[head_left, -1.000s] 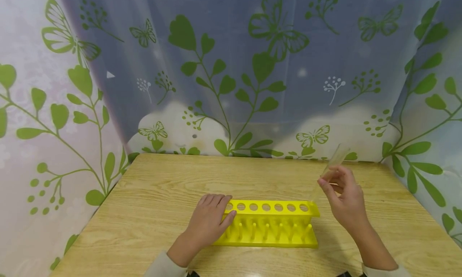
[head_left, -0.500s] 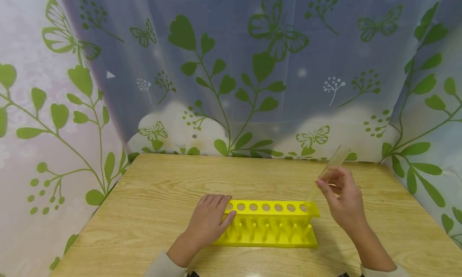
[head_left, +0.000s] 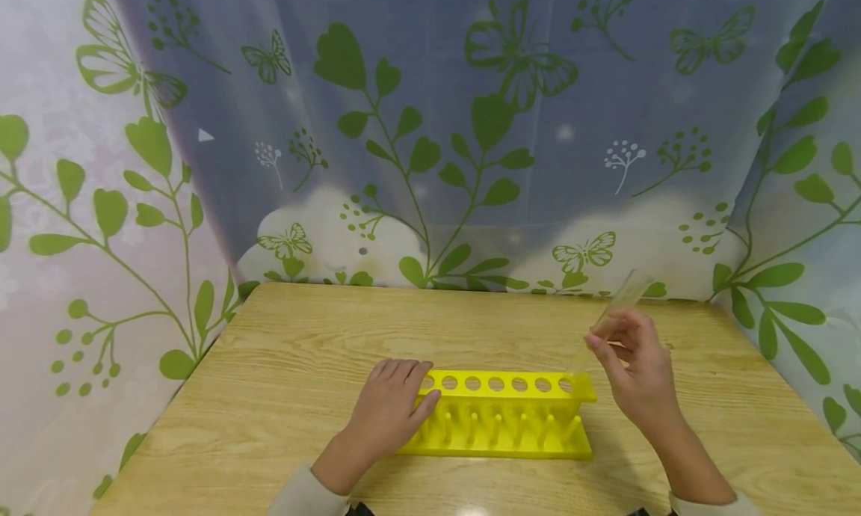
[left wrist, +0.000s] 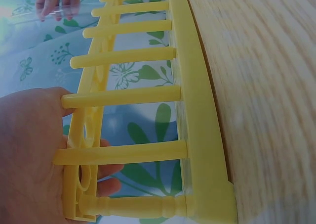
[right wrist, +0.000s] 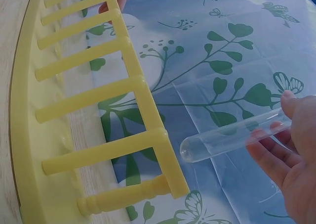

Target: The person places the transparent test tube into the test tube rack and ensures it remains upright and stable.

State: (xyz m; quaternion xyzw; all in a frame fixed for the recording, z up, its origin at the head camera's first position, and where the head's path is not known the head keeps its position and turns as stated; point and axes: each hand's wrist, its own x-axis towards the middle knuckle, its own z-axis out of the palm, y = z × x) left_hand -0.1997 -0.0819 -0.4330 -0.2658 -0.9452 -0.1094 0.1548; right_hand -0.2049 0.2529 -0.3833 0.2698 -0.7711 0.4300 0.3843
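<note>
A yellow test tube rack (head_left: 504,451) stands on the table, with a row of round holes along its top bar and upright pegs on its base. My left hand (head_left: 390,404) grips its left end; in the left wrist view the fingers (left wrist: 109,170) show behind the top bar. My right hand (head_left: 639,374) pinches a clear glass test tube (head_left: 624,295) between thumb and fingers. The tube leans, open end up to the right. In the right wrist view its rounded bottom (right wrist: 187,151) is apart from the rack, near the right end of the top bar. No tubes sit in the visible holes.
The wood-grain table (head_left: 323,329) extends around the rack on all sides. A curtain (head_left: 430,164) printed with leaves and butterflies hangs behind the table and along both sides.
My right hand has shifted slightly left with the test tube, bringing its lower end toward the rack's rightmost hole. My left hand and the rack have stayed in place.
</note>
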